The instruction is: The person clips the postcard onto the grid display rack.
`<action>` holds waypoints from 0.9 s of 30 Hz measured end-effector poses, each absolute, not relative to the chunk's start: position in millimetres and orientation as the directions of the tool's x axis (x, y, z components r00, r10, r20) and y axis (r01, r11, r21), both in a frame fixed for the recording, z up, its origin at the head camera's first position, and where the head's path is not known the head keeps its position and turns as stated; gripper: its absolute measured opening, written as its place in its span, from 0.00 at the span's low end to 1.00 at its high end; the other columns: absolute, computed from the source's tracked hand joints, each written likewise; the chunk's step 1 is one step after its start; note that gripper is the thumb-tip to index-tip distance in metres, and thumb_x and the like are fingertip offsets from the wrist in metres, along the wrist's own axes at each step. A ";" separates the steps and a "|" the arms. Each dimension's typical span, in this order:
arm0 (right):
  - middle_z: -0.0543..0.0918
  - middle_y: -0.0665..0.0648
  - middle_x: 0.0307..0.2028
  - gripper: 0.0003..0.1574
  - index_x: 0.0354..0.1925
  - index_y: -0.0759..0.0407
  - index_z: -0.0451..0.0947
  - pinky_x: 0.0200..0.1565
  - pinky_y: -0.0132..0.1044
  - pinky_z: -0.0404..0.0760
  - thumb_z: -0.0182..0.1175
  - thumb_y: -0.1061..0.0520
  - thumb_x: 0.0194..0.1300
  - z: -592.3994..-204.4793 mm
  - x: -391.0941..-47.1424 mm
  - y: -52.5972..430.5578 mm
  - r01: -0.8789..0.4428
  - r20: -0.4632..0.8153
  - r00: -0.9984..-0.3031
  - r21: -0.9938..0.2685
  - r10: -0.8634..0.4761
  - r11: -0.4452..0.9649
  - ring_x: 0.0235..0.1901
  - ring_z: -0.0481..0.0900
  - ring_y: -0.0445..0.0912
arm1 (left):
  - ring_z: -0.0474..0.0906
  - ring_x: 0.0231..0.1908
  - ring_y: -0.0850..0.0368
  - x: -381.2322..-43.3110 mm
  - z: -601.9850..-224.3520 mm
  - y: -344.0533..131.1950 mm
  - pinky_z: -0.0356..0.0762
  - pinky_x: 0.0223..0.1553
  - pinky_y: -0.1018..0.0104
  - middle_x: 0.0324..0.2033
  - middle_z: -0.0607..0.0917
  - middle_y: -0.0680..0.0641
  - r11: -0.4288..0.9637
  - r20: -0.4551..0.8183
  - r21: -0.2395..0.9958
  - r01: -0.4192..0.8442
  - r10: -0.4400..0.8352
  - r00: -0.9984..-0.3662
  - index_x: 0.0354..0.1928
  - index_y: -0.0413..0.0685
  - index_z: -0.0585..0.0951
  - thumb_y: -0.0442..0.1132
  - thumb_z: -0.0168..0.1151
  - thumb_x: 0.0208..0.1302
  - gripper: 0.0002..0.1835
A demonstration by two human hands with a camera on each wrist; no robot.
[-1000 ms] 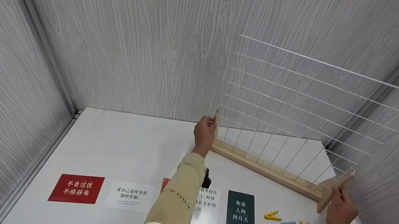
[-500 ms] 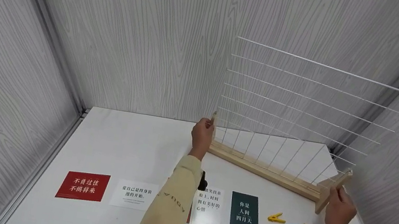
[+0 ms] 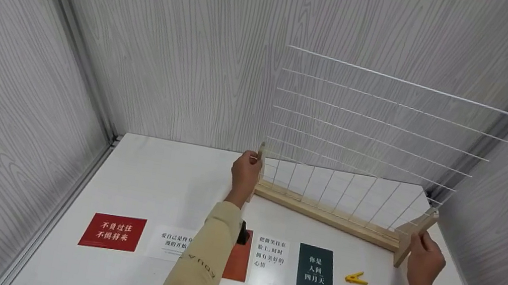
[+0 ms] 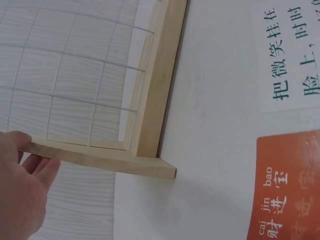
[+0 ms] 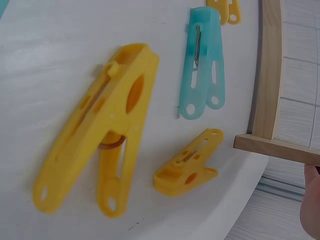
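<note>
A wire grid rack stands upright at a slant on a wooden base bar, toward the back right of the table. My left hand pinches the rack's left wooden end piece between thumb and fingers. At the other side, my right hand grips the right wooden end piece. Only a bit of that hand shows at the edge of the right wrist view, beside the end piece. The lower left corner of the rack is partly behind my left hand in the head view.
Along the table's front lie a red card, a white card partly under my sleeve, an orange card, another white card and a dark green card. Yellow clothespins and blue clothespins lie at right. Walls surround the table.
Both hands have shifted the rack leftward over the table while keeping their grip. More of the orange card shows beside the left sleeve. The head view has turned slightly left.
</note>
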State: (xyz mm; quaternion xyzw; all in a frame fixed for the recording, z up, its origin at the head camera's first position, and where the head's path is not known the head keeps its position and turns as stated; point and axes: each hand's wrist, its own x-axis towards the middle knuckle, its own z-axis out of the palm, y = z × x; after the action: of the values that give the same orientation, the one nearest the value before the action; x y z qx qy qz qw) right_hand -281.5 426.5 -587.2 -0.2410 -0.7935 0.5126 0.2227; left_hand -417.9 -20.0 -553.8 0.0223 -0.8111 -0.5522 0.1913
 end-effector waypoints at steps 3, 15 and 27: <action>0.77 0.61 0.65 0.32 0.70 0.53 0.71 0.56 0.30 0.79 0.52 0.41 0.76 -585.6 -285.9 418.5 0.150 0.103 -0.801 -0.919 0.590 0.364 0.60 0.77 0.46 | 0.84 0.38 0.51 -415.1 -554.7 -30.8 0.81 0.40 0.57 0.39 0.88 0.43 0.383 0.283 0.908 0.169 -0.264 -0.922 0.46 0.42 0.83 0.38 0.62 0.71 0.08; 0.77 0.62 0.64 0.31 0.70 0.57 0.70 0.62 0.47 0.77 0.51 0.44 0.77 -587.6 -302.8 387.4 0.077 0.164 -0.852 -0.900 0.498 0.430 0.63 0.75 0.54 | 0.84 0.40 0.50 -399.0 -552.2 -75.6 0.81 0.43 0.54 0.39 0.88 0.43 0.358 0.258 0.924 0.135 -0.324 -0.910 0.45 0.42 0.84 0.37 0.62 0.69 0.08; 0.80 0.66 0.60 0.29 0.68 0.63 0.72 0.42 0.13 0.69 0.54 0.50 0.77 -589.6 -316.4 361.7 -0.024 0.243 -0.871 -0.889 0.427 0.457 0.59 0.77 0.56 | 0.84 0.39 0.49 -387.4 -555.7 -106.5 0.81 0.43 0.54 0.38 0.88 0.41 0.349 0.256 0.930 0.115 -0.391 -0.884 0.45 0.41 0.84 0.38 0.62 0.69 0.09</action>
State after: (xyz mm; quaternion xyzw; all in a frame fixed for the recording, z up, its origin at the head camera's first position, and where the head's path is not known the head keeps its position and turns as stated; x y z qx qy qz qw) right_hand -316.4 361.7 -589.6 -0.1222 -0.8239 0.5066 0.2226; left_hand -387.4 -106.5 -555.7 0.0875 -0.7901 -0.5636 0.2246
